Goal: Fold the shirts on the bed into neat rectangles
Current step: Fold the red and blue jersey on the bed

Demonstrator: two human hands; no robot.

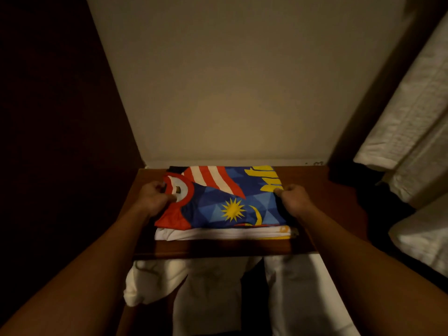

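Note:
A folded blue shirt (225,200) with a red collar, red and white stripes, a yellow sun and yellow lettering lies on top of a folded white shirt (218,234). Both sit as a stack on a dark wooden shelf (322,202). My left hand (155,197) grips the blue shirt at its red collar on the left side. My right hand (294,200) grips the blue shirt's right edge, fingers curled under the fabric. Both forearms reach in from the bottom corners.
A pale wall (230,93) rises behind the shelf, with a dark panel (53,117) to the left. White fabric (213,292) hangs below the shelf's front edge. Folded white towels or bedding (412,122) are stacked at the right.

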